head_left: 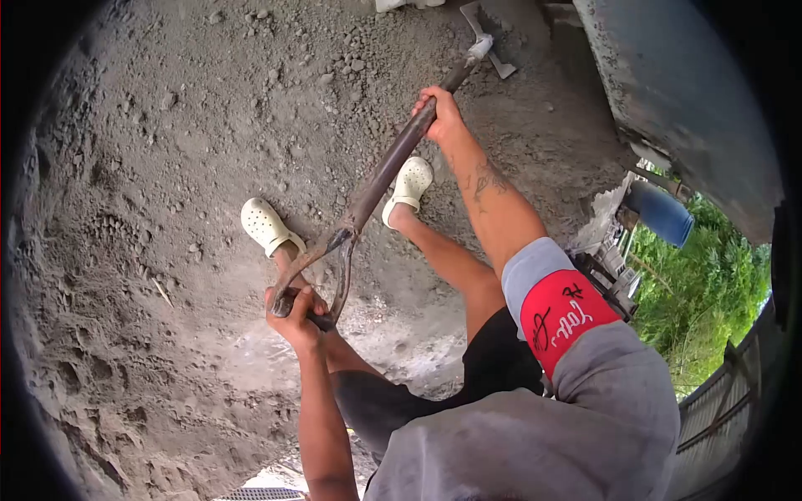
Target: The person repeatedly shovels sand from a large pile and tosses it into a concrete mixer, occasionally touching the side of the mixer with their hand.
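Note:
A shovel with a dark shaft and a D-shaped grip slants across the view, from lower left to upper right. My left hand is wrapped around the crossbar of its grip, close to my legs. Farther up, my right hand closes around the shaft near the head. The pale grey metal shovel head lies at the top over the dirt; its full shape is hard to make out from this angle.
Loose grey dirt with small lumps covers the ground. My feet, in cream clogs, stand on either side of the shaft. A grey slab-like structure rises at upper right. Beyond it are a blue barrel and green plants.

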A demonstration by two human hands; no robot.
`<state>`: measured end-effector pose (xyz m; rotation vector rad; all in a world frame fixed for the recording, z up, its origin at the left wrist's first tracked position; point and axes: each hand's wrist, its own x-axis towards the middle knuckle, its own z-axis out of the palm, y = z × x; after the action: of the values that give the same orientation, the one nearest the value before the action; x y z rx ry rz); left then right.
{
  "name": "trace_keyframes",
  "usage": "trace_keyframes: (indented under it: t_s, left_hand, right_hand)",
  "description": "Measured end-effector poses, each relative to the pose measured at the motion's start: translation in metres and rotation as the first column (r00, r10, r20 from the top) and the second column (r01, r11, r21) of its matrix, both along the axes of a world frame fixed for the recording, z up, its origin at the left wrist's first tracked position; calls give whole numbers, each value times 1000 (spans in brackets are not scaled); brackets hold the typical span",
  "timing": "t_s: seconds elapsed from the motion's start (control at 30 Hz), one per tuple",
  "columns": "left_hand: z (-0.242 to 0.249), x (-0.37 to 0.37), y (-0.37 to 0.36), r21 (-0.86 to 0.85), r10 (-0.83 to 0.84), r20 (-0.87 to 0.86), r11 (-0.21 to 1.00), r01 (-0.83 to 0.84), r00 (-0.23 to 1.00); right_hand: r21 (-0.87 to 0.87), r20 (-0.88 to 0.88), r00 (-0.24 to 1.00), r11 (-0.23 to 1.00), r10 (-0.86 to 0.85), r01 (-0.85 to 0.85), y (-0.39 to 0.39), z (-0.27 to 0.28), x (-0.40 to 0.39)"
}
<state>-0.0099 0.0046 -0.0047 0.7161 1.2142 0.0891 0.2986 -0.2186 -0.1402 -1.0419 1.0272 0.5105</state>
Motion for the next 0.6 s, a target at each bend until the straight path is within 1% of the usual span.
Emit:
trace_keyframes:
  t_s: [0.03,0.07,0.17,0.2,0.23,0.27,0.33,0.37,0.4,0.43,0.47,0.5,0.53,0.57,0.6]
  left_hand:
    - [-2,-9,4,21,-46,7,999,46,999]
    - [57,-28,30,69,-41,-35,997,44,999]
    - [103,-64,38,16,-64,-41,998,65,997]
    - [119,-83,43,24,-69,-57,997,71,996]
    - [140,-98,47,25,-54,-103,998,57,993]
    - [151,-122,52,13,-60,-152,998,62,987]
    - [173,-178,68,-13,-39,-218,999,37,975]
    - [205,-176,74,-3,-21,-259,1000,21,966]
    - [210,-211,86,-47,26,-275,998,-41,961]
    - [237,-215,92,25,18,-315,1000,-11,949]
    - [256,-229,99,16,27,-375,1000,-23,926]
    - [275,-239,103,77,43,-385,997,-15,922]
    - [299,-233,103,151,41,-402,988,22,915]
    - [330,-222,103,138,123,-485,988,-63,866]
    - [348,-225,104,152,141,-513,986,-72,847]
  right_hand:
    - [1,-34,999,999,-39,39,-1,9,-11]
    - [85,-119,990,993,-75,85,27,40,-42]
    - [31,-146,982,992,-118,124,17,92,-94]
    - [53,-190,973,988,-133,145,18,108,-115]
    - [16,-190,970,988,-149,155,23,120,-137]
    - [17,-232,963,989,-138,146,27,137,-157]
    - [67,-281,951,986,-127,152,37,158,-197]
    - [82,-295,946,982,-137,168,46,166,-217]
    - [97,-315,938,978,-147,186,57,177,-235]
    - [126,-326,937,976,-127,176,71,193,-247]
    - [156,-336,936,974,-103,163,85,209,-255]
    - [181,-351,933,971,-86,158,99,219,-264]
    - [214,-362,930,965,-65,151,115,227,-269]
    - [226,-365,930,965,-45,135,131,243,-272]
    - [241,-369,929,963,-23,119,148,254,-275]
